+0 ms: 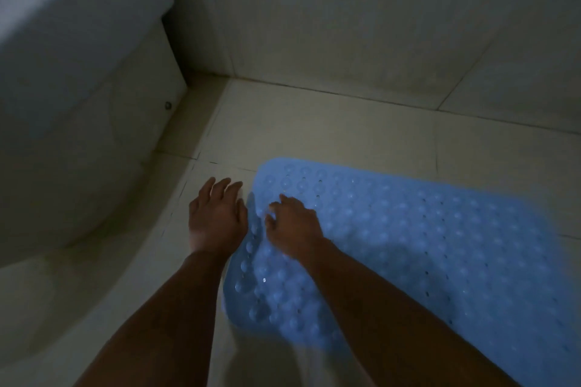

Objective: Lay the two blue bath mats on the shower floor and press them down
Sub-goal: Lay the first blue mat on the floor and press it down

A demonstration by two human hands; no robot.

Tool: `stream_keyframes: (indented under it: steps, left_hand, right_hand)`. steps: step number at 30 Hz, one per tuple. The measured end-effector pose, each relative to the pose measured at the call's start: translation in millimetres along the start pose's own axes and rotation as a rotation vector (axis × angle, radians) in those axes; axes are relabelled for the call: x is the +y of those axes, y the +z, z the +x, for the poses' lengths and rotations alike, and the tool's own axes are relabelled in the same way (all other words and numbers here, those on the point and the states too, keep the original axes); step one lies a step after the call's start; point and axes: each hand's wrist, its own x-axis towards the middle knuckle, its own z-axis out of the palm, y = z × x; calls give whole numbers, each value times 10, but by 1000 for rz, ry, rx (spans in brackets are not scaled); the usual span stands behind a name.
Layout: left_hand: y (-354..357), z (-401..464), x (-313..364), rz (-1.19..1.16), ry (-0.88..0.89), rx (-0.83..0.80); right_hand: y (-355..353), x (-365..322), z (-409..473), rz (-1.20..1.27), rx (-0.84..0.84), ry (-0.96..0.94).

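1. Now your right hand (294,225) presses curled fingers on the mat (408,245); it lies across the floor (314,135).
2. Left hand (217,217) hovers spread beside its edge.
3. Soft, floppy, probably slippery: grip edges.

Pale tiled wall (345,16), white curved fixture (63,104) at left, dim light

A blue bath mat (424,236) with suction bumps lies on the tiled shower floor (330,122). The right hand (294,225) rests on its left part, fingers curled. The left hand (215,218) lies flat just beside the mat's edge, fingers straight.
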Motion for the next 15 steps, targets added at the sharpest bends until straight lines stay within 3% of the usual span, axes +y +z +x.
stream_keyframes:
  steps: [3,8,12,15]
  left_hand:
    - [36,-25,178,7,36,-16]
    - [301,-59,320,-36,88,-117]
    - [610,-169,305,17,153,-320]
    - [798,-305,325,88,163,-302]
  right_hand:
    - [-361,114,58,201,202,43]
    - [-775,309,55,232,245,55]
    - [-885,507,18,227,300,-1]
    - [-852,622,50,262,324,-45]
